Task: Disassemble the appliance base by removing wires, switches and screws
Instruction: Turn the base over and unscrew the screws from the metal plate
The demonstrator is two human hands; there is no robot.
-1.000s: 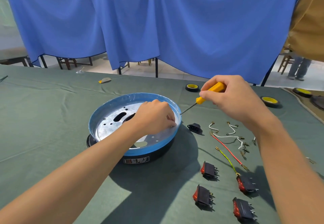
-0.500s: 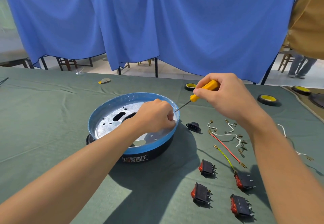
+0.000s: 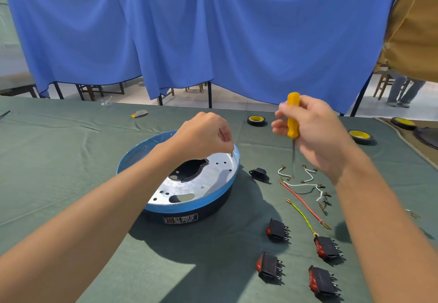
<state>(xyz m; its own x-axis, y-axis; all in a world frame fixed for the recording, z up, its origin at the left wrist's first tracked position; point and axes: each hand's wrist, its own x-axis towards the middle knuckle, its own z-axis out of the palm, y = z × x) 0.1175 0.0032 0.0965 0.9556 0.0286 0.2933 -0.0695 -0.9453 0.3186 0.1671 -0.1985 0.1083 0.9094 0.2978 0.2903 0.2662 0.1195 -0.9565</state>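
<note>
My left hand (image 3: 203,136) hovers at the centre of the frame above the far rim of the round blue-rimmed appliance base (image 3: 203,202). Its fingers are curled and pinch a small thin metal piece (image 3: 231,154), too tiny to identify. My right hand (image 3: 315,134), centre right, is wrapped round the yellow-handled screwdriver (image 3: 293,117), held upright with its shaft pointing down over the loose white wires (image 3: 305,185). The base sits silver plate up on the green cloth-covered table (image 3: 71,148). Right of it lie a black plastic socket (image 3: 259,174), a red wire (image 3: 301,199) and a yellow-green wire (image 3: 302,216). At lower right are four black rocker switches with red buttons (image 3: 276,230).
</note>
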